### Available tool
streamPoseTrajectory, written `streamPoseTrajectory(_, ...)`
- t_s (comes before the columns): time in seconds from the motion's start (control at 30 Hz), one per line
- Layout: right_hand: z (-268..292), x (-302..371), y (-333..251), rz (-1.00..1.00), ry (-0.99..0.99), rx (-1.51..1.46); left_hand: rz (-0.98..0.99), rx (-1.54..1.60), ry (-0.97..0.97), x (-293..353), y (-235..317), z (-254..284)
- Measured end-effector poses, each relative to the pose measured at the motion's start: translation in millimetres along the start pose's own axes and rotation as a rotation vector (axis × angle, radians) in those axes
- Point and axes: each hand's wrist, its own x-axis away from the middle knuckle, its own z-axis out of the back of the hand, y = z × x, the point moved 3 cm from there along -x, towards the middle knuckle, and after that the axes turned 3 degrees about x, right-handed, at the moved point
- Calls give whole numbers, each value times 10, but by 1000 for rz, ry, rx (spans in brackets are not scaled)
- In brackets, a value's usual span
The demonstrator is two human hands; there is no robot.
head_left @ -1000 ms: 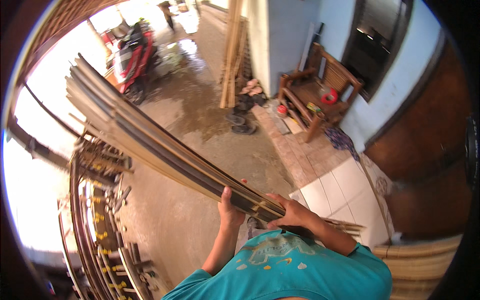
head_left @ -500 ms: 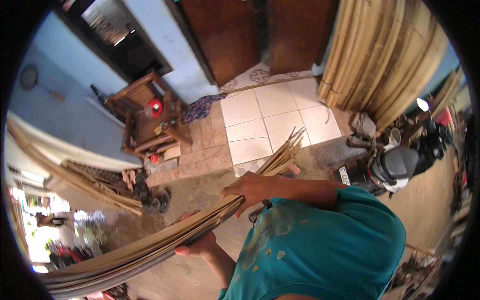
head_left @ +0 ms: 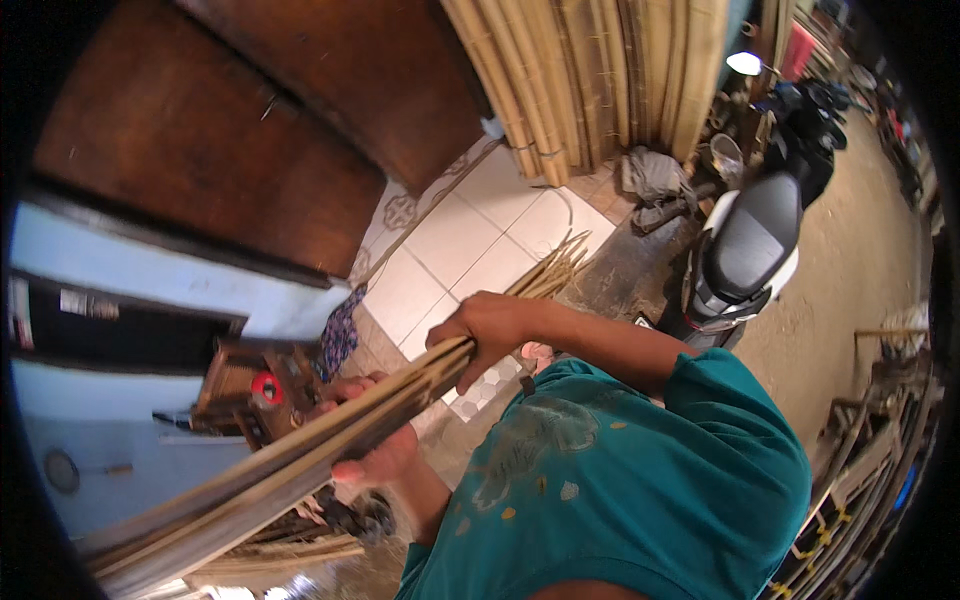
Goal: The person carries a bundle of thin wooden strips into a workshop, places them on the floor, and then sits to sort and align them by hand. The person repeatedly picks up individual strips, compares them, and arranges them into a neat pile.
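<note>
A long bundle of thin split-bamboo strips slants across in front of me, from the lower left up to the tiled floor side. My right hand is closed over the bundle from above, with the splayed strip ends sticking out beyond it. Farther down the length, my left hand cups the strips from beneath, thumb on the near side and fingertips showing over the far side. The bundle's lower left end runs to the dark rim of the view.
Tall bamboo lengths lean against the wall at the back. A motorcycle stands on the right, near a crumpled grey cloth. Brown wooden doors and a wooden chair are on the left. White tiles cover the floor ahead.
My view has turned to the right, so the doors, chair and motorcycle have shifted leftward. Both hands keep their hold on the bamboo strips, which swing along with my body.
</note>
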Motion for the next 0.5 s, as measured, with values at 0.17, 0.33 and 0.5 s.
streamPoseTrajectory(0.17,1050,278,522,-41,68,-201,163,21,21,-719,-995,-480)
streamPoseTrajectory(0.33,1892,442,941,-181,152,-223,304,8,-133,-1450,-1888,-892)
streamPoseTrajectory(0.5,2488,668,1457,-290,334,28,407,100,-324,-2002,-2852,-1139)
